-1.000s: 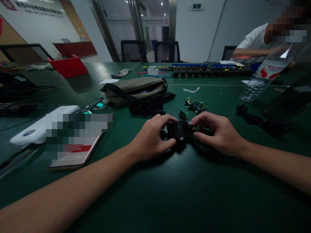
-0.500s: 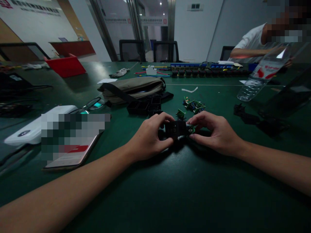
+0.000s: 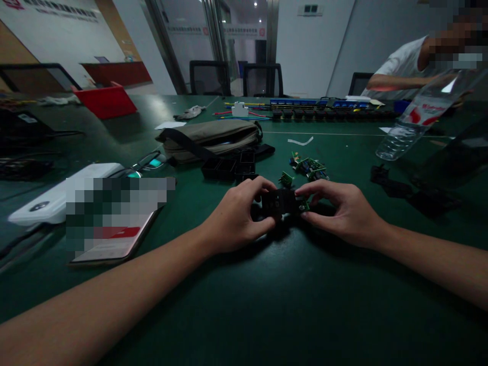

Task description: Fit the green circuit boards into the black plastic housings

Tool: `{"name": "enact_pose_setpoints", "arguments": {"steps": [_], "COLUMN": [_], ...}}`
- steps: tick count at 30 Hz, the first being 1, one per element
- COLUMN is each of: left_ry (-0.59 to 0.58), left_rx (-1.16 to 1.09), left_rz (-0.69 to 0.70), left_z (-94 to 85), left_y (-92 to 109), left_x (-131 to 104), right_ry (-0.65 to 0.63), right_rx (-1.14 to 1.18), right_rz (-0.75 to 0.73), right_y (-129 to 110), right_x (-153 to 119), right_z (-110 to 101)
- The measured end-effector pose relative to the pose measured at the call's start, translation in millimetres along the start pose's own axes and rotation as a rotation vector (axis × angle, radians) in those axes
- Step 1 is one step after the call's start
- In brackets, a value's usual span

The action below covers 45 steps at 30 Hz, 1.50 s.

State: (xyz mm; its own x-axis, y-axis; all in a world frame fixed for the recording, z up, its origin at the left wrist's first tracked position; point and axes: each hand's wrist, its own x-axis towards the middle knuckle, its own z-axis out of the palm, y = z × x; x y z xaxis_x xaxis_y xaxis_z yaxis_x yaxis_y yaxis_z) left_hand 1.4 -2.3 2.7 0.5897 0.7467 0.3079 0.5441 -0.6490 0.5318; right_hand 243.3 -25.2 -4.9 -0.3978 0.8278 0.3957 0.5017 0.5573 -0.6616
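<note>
Between thumb and fingers, my left hand [image 3: 242, 216] grips a small black plastic housing [image 3: 277, 202] just above the green table. My right hand [image 3: 341, 211] pinches a small green circuit board [image 3: 304, 206] at the housing's right end. Part of the board appears to sit inside the housing; the fingers hide the rest. Just beyond the hands lie another small circuit board [image 3: 285, 178] and a loose pile of circuit boards [image 3: 309, 166]. Several open black housings [image 3: 224, 168] are grouped behind my left hand.
A khaki bag [image 3: 213, 137] lies behind the housings. To the left are a phone [image 3: 114, 244], a white device [image 3: 38, 208] and glasses [image 3: 150, 161]. A plastic bottle [image 3: 412, 122] stands at right. Across the table, a person in a white sleeve [image 3: 400, 61] sits beyond a row of components [image 3: 324, 114].
The circuit board has moved a little further into the black housing, and my right fingers are closer to the housing's end. The whole view has shifted slightly.
</note>
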Motion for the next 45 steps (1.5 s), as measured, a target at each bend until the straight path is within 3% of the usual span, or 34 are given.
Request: {"name": "enact_pose_setpoints", "arguments": {"steps": [24, 30, 45], "left_ry": [0.001, -0.014, -0.013], "left_rx": [-0.016, -0.045, -0.04], "left_rz": [0.031, 0.044, 0.076], "left_z": [-1.0, -0.2, -0.2], "left_y": [1, 0, -1], "left_x": [1, 1, -1], "right_ry": [0.021, 0.023, 0.013], "right_rx": [0.155, 0.218, 0.139], "right_rz": [0.008, -0.062, -0.08], "right_y": [8, 9, 10], "right_x": [0, 0, -1], "right_z": [5, 6, 6]}}
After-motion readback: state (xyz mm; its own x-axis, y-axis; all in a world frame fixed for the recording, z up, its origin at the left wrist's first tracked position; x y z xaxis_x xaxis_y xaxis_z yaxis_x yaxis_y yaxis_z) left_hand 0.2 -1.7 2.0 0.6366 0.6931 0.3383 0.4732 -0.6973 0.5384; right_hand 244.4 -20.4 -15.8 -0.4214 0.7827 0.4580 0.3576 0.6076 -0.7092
